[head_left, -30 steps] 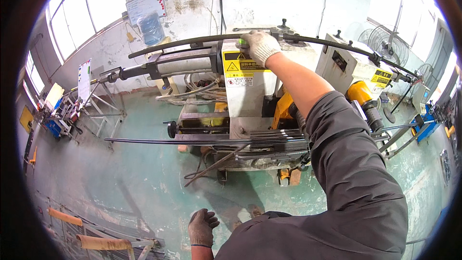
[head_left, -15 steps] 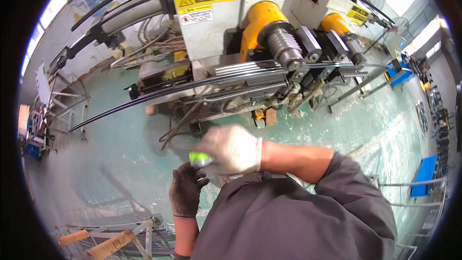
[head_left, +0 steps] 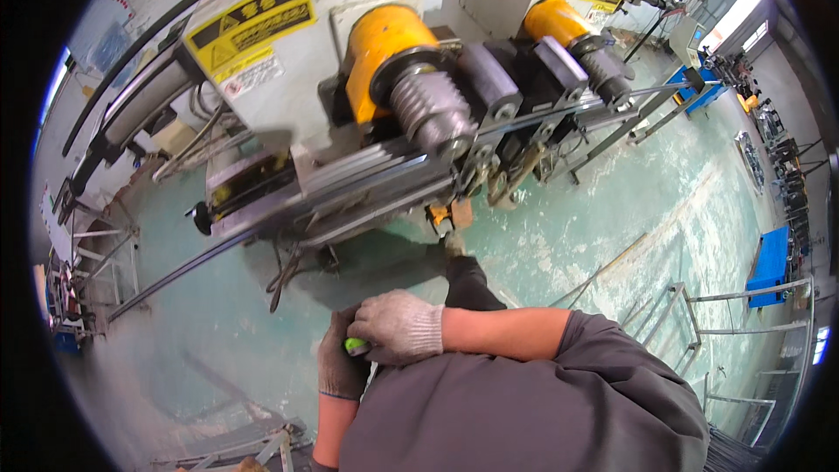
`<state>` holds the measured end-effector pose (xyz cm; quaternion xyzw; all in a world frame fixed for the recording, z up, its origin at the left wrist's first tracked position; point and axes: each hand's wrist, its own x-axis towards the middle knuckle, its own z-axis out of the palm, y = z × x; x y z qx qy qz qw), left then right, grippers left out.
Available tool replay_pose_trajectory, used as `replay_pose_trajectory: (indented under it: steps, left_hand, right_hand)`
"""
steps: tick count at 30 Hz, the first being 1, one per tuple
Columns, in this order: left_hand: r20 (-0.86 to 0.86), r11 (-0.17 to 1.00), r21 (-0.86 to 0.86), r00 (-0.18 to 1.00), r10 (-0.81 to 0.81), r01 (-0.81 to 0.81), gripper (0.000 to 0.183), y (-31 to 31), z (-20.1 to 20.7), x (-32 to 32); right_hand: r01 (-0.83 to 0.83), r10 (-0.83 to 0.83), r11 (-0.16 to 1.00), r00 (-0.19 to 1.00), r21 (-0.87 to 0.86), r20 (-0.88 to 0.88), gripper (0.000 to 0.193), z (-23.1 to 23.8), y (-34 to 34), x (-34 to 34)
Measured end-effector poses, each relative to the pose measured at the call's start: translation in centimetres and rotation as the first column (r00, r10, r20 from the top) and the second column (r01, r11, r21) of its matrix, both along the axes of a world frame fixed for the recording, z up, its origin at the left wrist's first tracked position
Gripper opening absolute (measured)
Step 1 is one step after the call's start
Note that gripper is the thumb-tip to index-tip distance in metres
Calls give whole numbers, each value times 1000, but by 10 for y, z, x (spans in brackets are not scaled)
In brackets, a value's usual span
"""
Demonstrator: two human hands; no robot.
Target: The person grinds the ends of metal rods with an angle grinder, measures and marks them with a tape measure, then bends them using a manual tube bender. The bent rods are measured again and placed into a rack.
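My right hand [head_left: 398, 326], in a pale grey knit glove, is closed over a small bright green object [head_left: 356, 346]. Only a bit of that object shows below the fingers, too little to tell its kind. Against it, on the left, is my left hand [head_left: 341, 363] in a darker grey glove. Its fingertips are covered by the right hand, so their grip is hidden. Both hands are close in front of my body, short of the machine [head_left: 315, 135]. A long thin metal bar [head_left: 188, 271] lies across the machine's front and juts out to the left.
Orange cylinders with ridged metal rollers [head_left: 433, 114] stick out of the machine toward me. My foot [head_left: 454, 246] is close to an orange pedal [head_left: 440, 218] on the green floor. A metal frame rack [head_left: 690, 306] stands at the right, a blue panel [head_left: 769, 267] behind it.
My view has turned and come nearer the machine, which appears larger and tilted. The right hand has come down against the left, covering more of the green object. My leg and foot have come into view.
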<state>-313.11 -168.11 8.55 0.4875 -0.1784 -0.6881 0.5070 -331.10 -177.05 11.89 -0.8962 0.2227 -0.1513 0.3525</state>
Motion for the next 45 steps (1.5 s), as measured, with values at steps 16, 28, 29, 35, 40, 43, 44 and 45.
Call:
replay_pose_trajectory:
  steps: [16,28,29,35,40,43,44,45]
  left_hand:
    - [394,994,97,919,12,-54,54,-74,-20,-121]
    - [-63,978,188,993,102,-89,42,-33,-10,-99]
    - [-159,946,289,967,200,-148,44,-32,-9,-101]
    - [-84,973,211,990,111,-92,54,-31,-14,-102]
    - [-157,959,252,972,173,-130,58,-32,-7,-108]
    - [-153,950,269,966,207,-161,60,-44,6,-124]
    - [-119,944,288,972,205,-164,61,-48,11,-130]
    - [-95,934,314,974,208,-169,62,-52,18,-137]
  right_hand:
    - [-253,279,921,959,298,-47,36,-22,-137,-98]
    - [-20,66,968,982,250,-176,32,-9,-54,-91]
    - [-21,65,971,982,236,-179,32,-7,-52,-92]
    - [26,-10,985,996,171,-93,32,-1,-42,-99]
    - [-8,28,986,992,165,-120,36,3,-46,-104]
    - [-31,47,989,993,147,-110,37,7,-57,-115]
    - [-28,44,989,993,145,-108,38,9,-61,-120]
    - [-22,38,989,994,146,-106,38,11,-66,-125]
